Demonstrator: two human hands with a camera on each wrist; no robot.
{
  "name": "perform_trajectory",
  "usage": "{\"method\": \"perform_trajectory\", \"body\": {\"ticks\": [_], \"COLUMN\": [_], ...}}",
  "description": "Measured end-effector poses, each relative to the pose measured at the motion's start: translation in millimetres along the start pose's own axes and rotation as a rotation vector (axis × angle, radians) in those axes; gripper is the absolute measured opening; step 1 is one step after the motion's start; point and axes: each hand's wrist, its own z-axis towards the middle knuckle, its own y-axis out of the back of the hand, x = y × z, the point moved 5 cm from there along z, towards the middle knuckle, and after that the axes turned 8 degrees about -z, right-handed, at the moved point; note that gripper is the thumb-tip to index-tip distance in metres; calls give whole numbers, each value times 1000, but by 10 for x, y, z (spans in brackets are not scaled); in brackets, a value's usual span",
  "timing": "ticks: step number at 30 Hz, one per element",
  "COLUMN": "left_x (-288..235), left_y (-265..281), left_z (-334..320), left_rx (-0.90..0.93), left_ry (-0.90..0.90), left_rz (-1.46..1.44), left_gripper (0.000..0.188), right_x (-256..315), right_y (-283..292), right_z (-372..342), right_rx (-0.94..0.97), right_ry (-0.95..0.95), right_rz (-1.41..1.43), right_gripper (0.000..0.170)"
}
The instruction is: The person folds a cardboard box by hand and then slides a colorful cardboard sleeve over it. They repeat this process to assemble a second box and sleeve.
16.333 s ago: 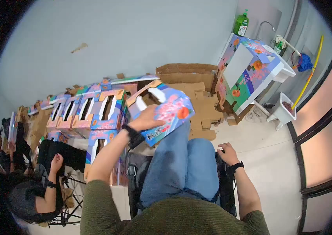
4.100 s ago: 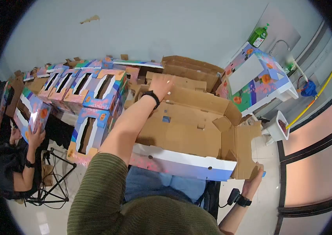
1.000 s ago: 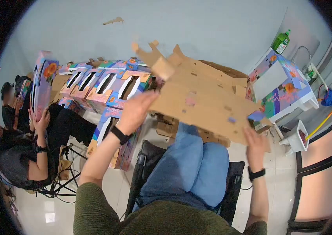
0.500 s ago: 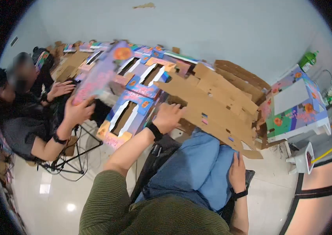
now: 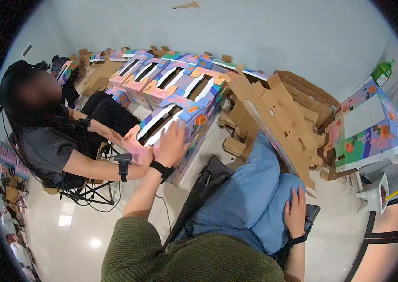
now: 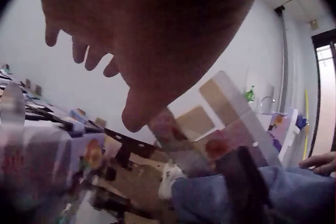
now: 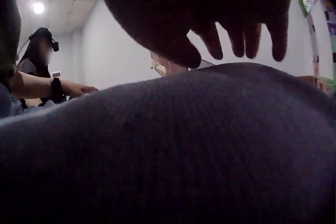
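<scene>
In the head view my left hand [image 5: 173, 144], fingers spread, is over the near side of a printed carton [image 5: 192, 117] with a slot in its top; whether it touches is unclear. The left wrist view shows the same hand [image 6: 126, 40] with fingers extended and nothing gripped. My right hand [image 5: 296, 212] rests flat on the jeans at my right knee [image 5: 281, 188], empty. An unfolded brown cardboard sheet [image 5: 279, 117] leans tilted beyond my knees, held by neither hand.
A seated person in dark clothes [image 5: 51, 141] is at the left, hands by the near carton. Behind stands a row of slotted cartons [image 5: 166, 77]. A larger printed box [image 5: 366, 129] stands at the right near a white basin [image 5: 376, 192]. A folding stool [image 5: 93, 192] stands at the left.
The view has swung left. My left hand has moved from beside the cardboard to the near carton. The cardboard now leans more steeply. The other person's lifted carton is down, their hands beside the near carton.
</scene>
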Motion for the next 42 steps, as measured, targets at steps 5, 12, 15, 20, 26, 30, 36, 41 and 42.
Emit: {"method": "perform_trajectory", "body": {"ticks": [5, 12, 15, 20, 26, 30, 36, 41, 42], "left_x": [595, 718, 1226, 1090, 1225, 1167, 1169, 933, 795], "left_y": [-343, -649, -1153, -996, -1180, -1005, -593, -230, -115], "left_z": [66, 62, 53, -193, -196, -33, 275, 517, 522], "left_rx": [111, 370, 480, 413, 256, 181, -76, -255, -253], "left_ry": [215, 509, 626, 618, 550, 612, 527, 352, 325], "left_rz": [65, 14, -71, 36, 49, -31, -414, -655, -662], "left_gripper": [92, 92, 96, 107, 112, 104, 96, 103, 106], "right_x": [-28, -197, -287, -128, -101, -145, 63, 481, 487], "right_y": [182, 132, 67, -149, -618, -550, -588, -1042, -1065], "right_z": [142, 416, 630, 977, 1185, 1406, 1795, 1918, 1906], "right_rx": [-52, -155, -162, -92, 32, 180, 1, 14, -2], "right_ry": [-104, -176, -130, -97, -44, -93, 53, 175, 142], "right_rz": [57, 85, 93, 74, 21, -189, -366, -417, -390], "right_gripper": [55, 70, 74, 70, 57, 39, 34, 26, 26]}}
